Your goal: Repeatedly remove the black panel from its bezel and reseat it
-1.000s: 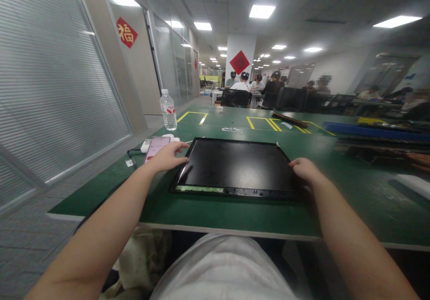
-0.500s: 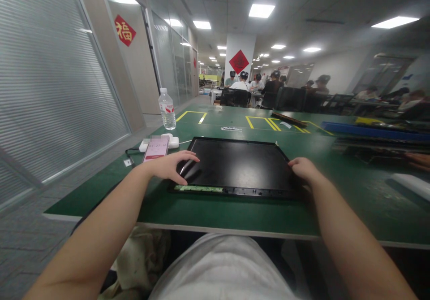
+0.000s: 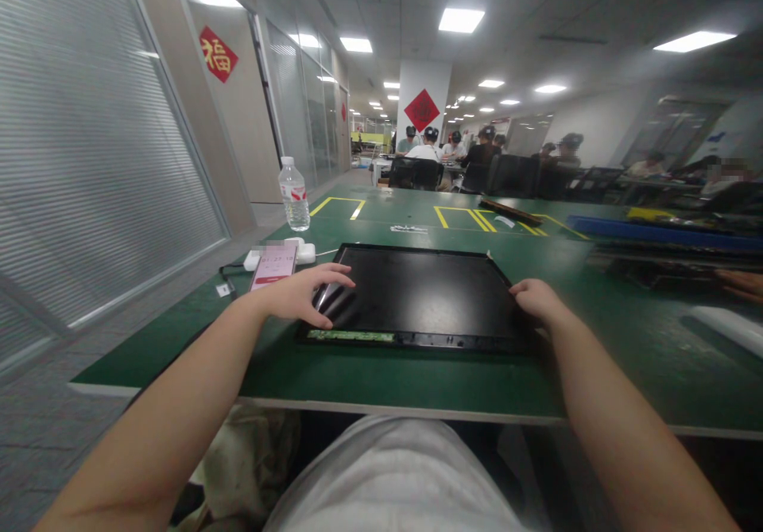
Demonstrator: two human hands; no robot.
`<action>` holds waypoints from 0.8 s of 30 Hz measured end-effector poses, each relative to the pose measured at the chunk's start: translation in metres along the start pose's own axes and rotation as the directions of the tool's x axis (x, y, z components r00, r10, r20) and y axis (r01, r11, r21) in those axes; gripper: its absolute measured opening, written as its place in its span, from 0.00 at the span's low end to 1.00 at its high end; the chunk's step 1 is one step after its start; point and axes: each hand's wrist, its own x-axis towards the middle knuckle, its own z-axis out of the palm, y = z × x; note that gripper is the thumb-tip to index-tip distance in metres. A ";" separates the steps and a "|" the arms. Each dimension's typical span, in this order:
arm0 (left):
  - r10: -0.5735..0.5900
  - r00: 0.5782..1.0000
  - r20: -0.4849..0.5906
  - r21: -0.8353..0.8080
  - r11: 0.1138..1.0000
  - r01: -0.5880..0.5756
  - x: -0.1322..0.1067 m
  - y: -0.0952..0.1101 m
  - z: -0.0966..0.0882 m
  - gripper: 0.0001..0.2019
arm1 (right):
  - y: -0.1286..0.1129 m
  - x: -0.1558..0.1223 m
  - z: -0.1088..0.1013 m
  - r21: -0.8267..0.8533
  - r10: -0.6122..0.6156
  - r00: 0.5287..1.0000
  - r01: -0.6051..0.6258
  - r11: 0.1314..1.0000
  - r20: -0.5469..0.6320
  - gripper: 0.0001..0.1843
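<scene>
A black LCD display panel [image 3: 417,285] lies flat on the green table [image 3: 381,381], with a green circuit board strip [image 3: 351,335] along the left part of its near edge. My left hand [image 3: 298,293] rests over the panel's left side; thumb and fingers are spread apart, the thumb by the circuit strip and the fingertips over the screen. At the right edge, my right hand [image 3: 540,301] grips the frame between thumb and curled fingers, part of which are hidden beneath the edge.
A phone with a timer [image 3: 275,266] and a white power strip [image 3: 304,252] lie left of the panel; a water bottle [image 3: 294,194] stands behind them. Blue-topped stacked parts [image 3: 656,230] sit at right, near another person's hand [image 3: 742,284]. Yellow tape [image 3: 337,199] marks the table.
The view has shifted very slightly. Both hands keep almost the same places on the display panel, which has hardly moved.
</scene>
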 end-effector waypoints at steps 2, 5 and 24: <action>-0.005 1.000 0.000 0.000 1.000 0.005 0.000 0.001 -0.001 0.34 | 0.000 0.000 0.000 0.003 -0.001 1.000 0.001 1.000 -0.003 0.20; -0.009 1.000 0.008 -0.002 1.000 0.009 -0.001 0.001 -0.001 0.34 | 0.000 0.000 0.000 0.011 0.010 1.000 -0.010 1.000 0.016 0.21; -0.310 0.940 -0.145 0.106 0.939 0.327 0.013 -0.023 0.017 0.22 | 0.005 0.004 0.001 0.106 0.010 1.000 -0.010 0.994 0.000 0.16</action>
